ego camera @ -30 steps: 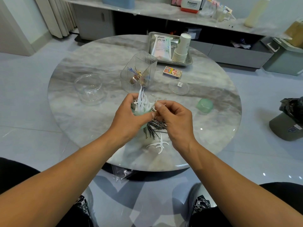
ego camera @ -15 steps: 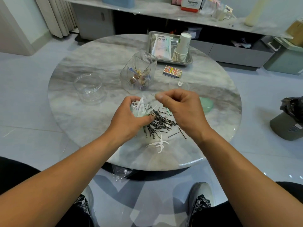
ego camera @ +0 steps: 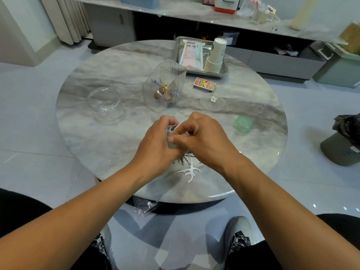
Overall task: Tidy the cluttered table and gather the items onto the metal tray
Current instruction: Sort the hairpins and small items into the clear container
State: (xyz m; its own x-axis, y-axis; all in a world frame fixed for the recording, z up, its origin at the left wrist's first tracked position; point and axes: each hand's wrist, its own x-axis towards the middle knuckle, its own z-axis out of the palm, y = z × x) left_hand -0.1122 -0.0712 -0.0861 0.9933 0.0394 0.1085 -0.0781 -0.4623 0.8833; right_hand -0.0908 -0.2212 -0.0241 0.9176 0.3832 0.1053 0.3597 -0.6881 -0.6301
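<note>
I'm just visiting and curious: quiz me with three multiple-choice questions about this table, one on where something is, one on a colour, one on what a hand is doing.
1. Where is the stack of paper cups?
A. in the metal tray
B. on the floor
C. inside the wire cage

2. What colour is the small lid right of the hands?
A. red
B. green
C. black

3. What is the left hand doing?
A. lying flat on the table
B. hanging at the person's side
C. gripping a small container of white floss picks

Answers: 1 A, the cups lie within the tray's rim; 2 B, it is pale translucent green; 3 C, its fingers curl round the container.
</note>
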